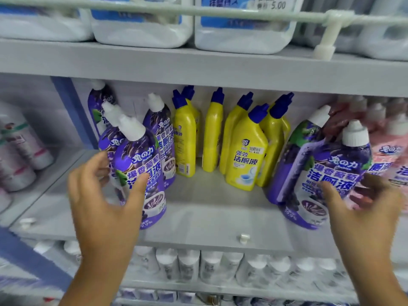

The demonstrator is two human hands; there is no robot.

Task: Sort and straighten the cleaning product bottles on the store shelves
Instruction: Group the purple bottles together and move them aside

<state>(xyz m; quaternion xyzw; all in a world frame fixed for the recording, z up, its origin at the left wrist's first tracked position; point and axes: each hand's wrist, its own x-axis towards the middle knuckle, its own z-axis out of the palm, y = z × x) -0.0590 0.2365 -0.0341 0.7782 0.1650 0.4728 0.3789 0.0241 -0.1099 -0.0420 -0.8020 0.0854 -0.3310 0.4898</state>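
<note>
Bottles of cleaner are all over the middle shelf (pixel 198 219) in the head view. Left hand (pixel 103 195) has its thumb on the label of a purple bottle (pixel 141 173) at the front left, fingers curled behind it. Right hand (pixel 362 208) sits against another purple bottle (pixel 326 173) at the front right, fingers spread loose; can't tell if it's really gripping. Both lean. Yellow bottles (pixel 245 155) with blue caps crowd the back middle, tilted every which way. Pink bottles (pixel 390 151) on the far right.
</note>
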